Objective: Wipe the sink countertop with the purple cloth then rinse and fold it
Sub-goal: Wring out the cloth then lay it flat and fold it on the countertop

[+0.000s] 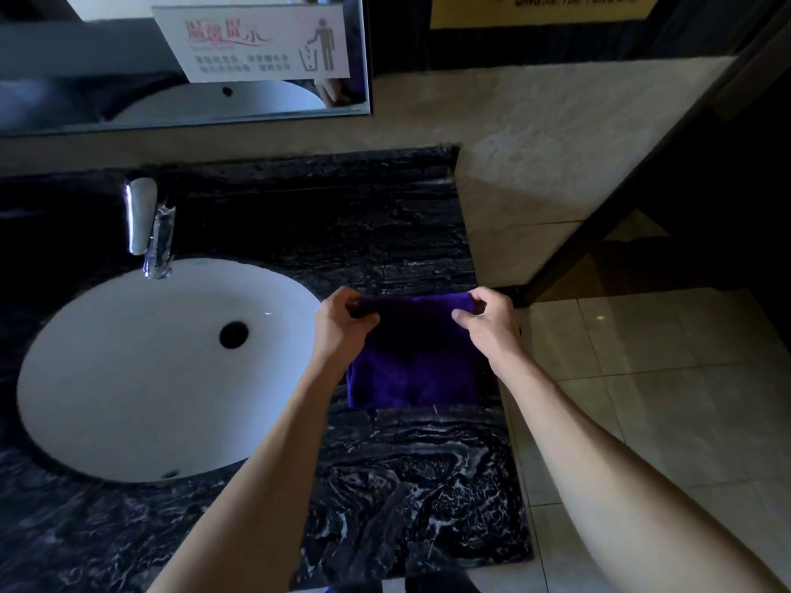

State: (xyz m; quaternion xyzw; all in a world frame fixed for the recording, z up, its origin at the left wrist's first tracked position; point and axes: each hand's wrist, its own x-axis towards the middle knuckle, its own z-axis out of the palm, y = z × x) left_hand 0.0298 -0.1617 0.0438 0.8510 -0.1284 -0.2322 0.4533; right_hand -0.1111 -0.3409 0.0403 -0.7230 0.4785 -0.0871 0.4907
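Both hands pinch the purple cloth [413,365] at its far corners, fold step in hand.
Your left hand [342,321] and right hand [488,321] each keep a clamped grip; cloth lies on the bench [385,233] beside the sink [128,378]. Next, draw that edge toward you evenly.

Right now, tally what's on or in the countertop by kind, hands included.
Purple cloth: 1
Sink basin: 1
Chrome faucet: 1
Hands gripping the cloth's far edge: 2 (left hand, right hand)
Total: 5
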